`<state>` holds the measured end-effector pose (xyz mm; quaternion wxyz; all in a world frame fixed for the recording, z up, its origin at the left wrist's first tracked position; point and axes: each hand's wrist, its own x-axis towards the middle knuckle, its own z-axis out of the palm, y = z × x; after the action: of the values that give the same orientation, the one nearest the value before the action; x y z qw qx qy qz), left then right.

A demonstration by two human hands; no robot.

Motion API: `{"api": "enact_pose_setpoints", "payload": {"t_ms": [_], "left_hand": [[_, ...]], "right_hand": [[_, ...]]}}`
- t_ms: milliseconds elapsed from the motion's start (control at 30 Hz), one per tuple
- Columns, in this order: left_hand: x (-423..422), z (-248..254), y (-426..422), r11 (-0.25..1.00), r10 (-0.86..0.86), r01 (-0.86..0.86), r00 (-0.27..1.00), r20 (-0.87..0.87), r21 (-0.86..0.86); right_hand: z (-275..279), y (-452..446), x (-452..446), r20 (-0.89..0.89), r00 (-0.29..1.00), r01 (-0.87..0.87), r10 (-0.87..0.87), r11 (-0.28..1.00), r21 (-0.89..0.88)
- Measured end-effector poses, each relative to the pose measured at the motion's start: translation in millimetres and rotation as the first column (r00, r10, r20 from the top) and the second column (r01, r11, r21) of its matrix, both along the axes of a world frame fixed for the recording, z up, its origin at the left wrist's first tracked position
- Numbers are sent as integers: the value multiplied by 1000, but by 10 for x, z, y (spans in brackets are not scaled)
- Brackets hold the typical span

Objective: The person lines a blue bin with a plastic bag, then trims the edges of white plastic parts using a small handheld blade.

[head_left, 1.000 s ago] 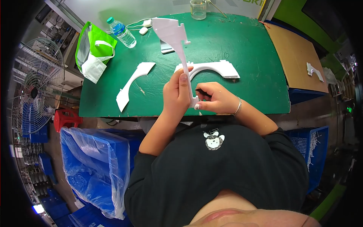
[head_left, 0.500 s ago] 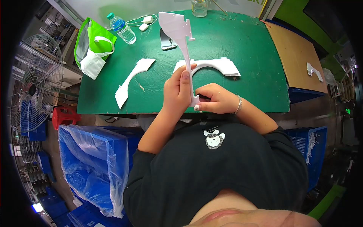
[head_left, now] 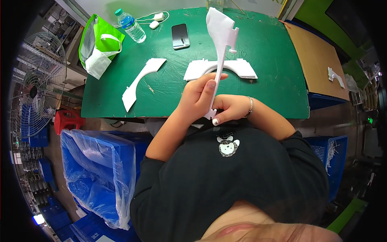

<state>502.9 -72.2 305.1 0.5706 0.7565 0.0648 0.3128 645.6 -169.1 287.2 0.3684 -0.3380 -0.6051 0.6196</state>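
A curved white plastic part (head_left: 221, 33) stands up from my hands, with its wide notched end raised over the table. My left hand (head_left: 197, 95) is closed around the narrow middle of this part. At its lower end my right hand (head_left: 231, 108) is closed, thumb pressed by the small tabbed tip; some of its fingers are hidden behind the part. Beyond my hands lies an arched white plastic piece (head_left: 245, 69), perhaps several stacked. A single curved white piece (head_left: 139, 82) rests on the table to the left.
On the green table (head_left: 278, 92) are a phone (head_left: 180, 36), a water bottle (head_left: 131, 26), a white charger with cable (head_left: 158, 17) and a green bag (head_left: 105, 40). A blue bin lined with plastic (head_left: 100, 173) stands at lower left. A cardboard sheet (head_left: 318, 60) holds another white piece (head_left: 336, 77).
The white part in my hands has swung to the right and its lower end has come nearer my body. The phone and arched piece behind are less covered.
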Motion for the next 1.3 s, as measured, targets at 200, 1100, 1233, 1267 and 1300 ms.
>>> {"api": "enact_pose_setpoints", "payload": {"t_ms": [200, 1100, 1233, 1267, 1300], "left_hand": [[19, -36, 2, 982, 153, -151, 988, 11, -109], [-663, -213, 816, 395, 519, -184, 853, -53, 900], [-968, -422, 1293, 315, 763, -285, 643, -63, 905], [-1038, -451, 1401, 275, 842, -295, 534, -81, 915], [-1093, -481, 1477, 235, 904, -298, 417, -96, 925]], "right_hand": [[-63, -3, 78, -107, 975, 182, -196, 975, -131], [-198, -36, 327, 98, 757, 654, -646, 749, -105], [-330, -54, 507, 213, 594, 774, -776, 623, 109], [-335, -70, 552, 263, 532, 797, -805, 581, 163], [-331, -80, 577, 330, 462, 811, -823, 542, 218]]}}
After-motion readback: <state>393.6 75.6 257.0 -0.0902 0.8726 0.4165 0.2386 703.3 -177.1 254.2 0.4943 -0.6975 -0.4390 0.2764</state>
